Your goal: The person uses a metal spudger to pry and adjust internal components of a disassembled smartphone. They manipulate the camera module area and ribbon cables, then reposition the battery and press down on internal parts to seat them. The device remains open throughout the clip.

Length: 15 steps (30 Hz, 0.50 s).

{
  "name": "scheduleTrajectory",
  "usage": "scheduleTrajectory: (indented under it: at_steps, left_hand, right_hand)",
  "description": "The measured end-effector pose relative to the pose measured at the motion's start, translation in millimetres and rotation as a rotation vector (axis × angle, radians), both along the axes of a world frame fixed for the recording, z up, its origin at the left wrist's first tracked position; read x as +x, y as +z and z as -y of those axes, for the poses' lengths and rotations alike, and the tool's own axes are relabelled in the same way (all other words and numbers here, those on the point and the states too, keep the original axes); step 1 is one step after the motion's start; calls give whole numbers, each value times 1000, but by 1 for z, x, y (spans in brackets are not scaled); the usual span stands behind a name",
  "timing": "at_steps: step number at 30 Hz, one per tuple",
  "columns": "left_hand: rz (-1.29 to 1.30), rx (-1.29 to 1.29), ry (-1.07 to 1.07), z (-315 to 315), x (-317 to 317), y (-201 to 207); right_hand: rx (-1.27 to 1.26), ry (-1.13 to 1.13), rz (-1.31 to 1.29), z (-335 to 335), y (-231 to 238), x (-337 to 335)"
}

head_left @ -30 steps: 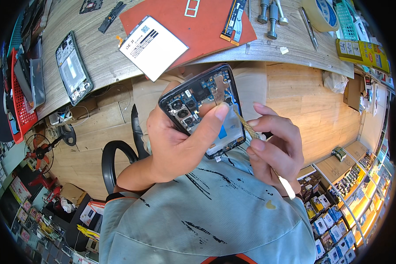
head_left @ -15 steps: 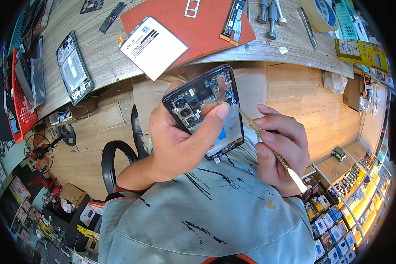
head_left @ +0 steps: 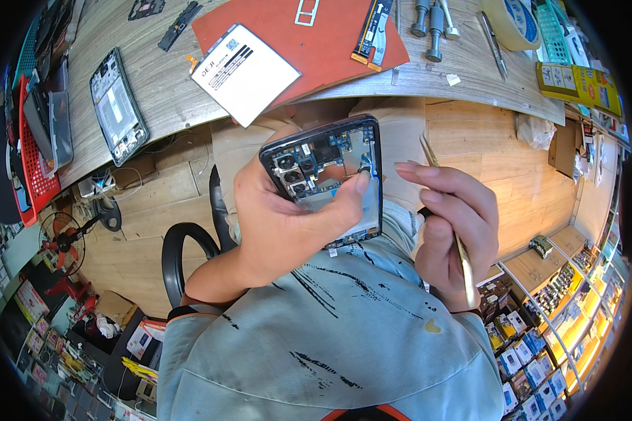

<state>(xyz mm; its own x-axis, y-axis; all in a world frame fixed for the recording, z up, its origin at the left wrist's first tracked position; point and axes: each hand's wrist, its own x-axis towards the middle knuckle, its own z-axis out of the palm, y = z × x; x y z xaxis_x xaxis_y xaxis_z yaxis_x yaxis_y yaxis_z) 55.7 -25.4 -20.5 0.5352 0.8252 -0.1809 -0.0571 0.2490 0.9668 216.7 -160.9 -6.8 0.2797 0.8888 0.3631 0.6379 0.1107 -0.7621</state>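
Observation:
My left hand [head_left: 284, 217] is closed round an opened phone [head_left: 330, 179], held over my lap with its inside facing up. The thumb presses on the inner parts near the phone's right edge. Camera modules [head_left: 293, 177] and a blue circuit board show at the phone's upper left. To the right of the phone and apart from it, my right hand [head_left: 460, 221] grips golden tweezers [head_left: 461, 256] between thumb and fingers. The tweezers' tips point up and away, and touch nothing.
On the table [head_left: 182, 91] ahead lie a white battery [head_left: 246, 74], a red mat [head_left: 323, 42], a second opened phone [head_left: 118, 105], screwdrivers [head_left: 434, 35], a pen [head_left: 494, 45] and a tape roll [head_left: 510, 24]. A red basket [head_left: 36, 140] stands at the left.
The tweezers have drawn back from the phone's right edge, and their tips now point upward. My left hand has turned the phone slightly clockwise.

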Motion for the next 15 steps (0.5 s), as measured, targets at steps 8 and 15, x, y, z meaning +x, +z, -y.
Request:
scheduleTrajectory:
  at_steps: [8, 15]
  left_hand:
    - [37, 6, 9, 0, 2, 4]
    - [33, 71, -39, -3, -2, 0]
  right_hand:
    - [-18, -4, -8, -12, 1, -6]
    - [-23, -17, -39, -15, 3, -8]
